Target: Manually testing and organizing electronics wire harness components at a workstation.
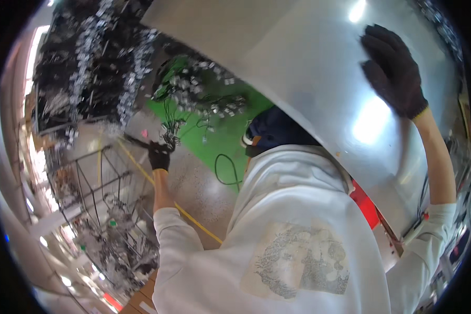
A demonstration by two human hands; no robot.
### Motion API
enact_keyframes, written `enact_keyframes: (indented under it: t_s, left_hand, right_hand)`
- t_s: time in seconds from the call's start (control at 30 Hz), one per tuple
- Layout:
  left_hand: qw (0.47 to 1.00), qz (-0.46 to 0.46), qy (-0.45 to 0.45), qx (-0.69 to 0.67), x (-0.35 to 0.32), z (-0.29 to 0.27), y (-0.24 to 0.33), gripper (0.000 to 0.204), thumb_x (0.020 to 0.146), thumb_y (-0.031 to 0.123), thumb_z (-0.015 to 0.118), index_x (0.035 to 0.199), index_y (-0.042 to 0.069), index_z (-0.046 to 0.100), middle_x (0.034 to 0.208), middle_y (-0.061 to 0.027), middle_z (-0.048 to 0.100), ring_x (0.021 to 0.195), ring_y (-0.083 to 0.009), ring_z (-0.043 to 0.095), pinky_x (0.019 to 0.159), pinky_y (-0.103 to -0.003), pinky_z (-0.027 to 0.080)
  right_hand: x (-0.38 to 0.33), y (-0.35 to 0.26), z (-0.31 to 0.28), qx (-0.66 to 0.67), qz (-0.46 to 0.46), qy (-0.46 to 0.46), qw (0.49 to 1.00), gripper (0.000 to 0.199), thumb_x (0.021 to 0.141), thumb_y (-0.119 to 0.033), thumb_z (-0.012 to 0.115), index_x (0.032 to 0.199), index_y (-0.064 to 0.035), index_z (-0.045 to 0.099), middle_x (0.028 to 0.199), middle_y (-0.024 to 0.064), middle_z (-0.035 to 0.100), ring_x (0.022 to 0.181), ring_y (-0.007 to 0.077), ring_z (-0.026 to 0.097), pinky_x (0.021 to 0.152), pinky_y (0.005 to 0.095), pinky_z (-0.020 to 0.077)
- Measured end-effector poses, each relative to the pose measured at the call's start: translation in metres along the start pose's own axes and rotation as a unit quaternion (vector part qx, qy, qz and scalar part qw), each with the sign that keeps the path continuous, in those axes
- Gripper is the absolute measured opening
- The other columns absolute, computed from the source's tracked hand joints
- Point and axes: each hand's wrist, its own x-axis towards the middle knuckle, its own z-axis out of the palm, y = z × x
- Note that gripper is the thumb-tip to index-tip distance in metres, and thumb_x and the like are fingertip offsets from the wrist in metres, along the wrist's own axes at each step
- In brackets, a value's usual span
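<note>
My left hand [159, 156], in a dark work glove, reaches out over the floor on the left with its fingers closed. It grips a bundle of thin black cables [170, 131] with small silvery connectors; a dark strand also runs out from it to the left. The exact grip is blurred. In a matching dark glove, my right hand [395, 73] is above a shiny metal tabletop [298, 68], fingers stretched out and holding nothing. Whether its palm touches the metal I cannot tell. More cables with silvery connectors [193, 86] lie in a heap beyond my left hand.
A dark rack hung with rows of silvery connectors [86, 57] stands at the far left. Nearer is a metal-framed cart [97, 175] with wrapped parts below. A green mat [204, 141], a loose dark loop and a yellow floor line [199, 224] lie beside my legs. Cardboard [141, 301] shows lower left.
</note>
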Motion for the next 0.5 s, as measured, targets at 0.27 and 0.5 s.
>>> enact_keyframes:
  t_s: [0.27,0.5]
  left_hand:
    - [0.775,-0.317,-0.155,-0.524,0.118,-0.031,0.156,0.02,0.099,0.029,0.067,0.081,0.019,0.066,0.067,0.0025,0.061,0.084,-0.0275,0.066,0.082,-0.048,0.054]
    - [0.913,0.029,-0.169,-0.369,-0.067,0.027,0.109,0.049,0.107,0.016,0.04,0.153,0.013,0.057,0.151,-0.0162,0.06,0.139,-0.0353,0.055,0.102,-0.061,0.049]
  right_hand:
    - [-0.008,-0.014,-0.013,-0.097,-0.035,-0.049,0.993,0.044,0.094,-0.018,0.077,0.134,-0.0012,0.07,0.148,0.0213,0.062,0.139,0.0391,0.058,0.115,0.0456,0.0486]
    - [-0.008,-0.004,-0.009,-0.041,-0.04,-0.037,0.998,0.049,0.093,-0.028,0.072,0.137,-0.0047,0.071,0.149,0.0203,0.063,0.141,0.0409,0.057,0.119,0.0487,0.0458]
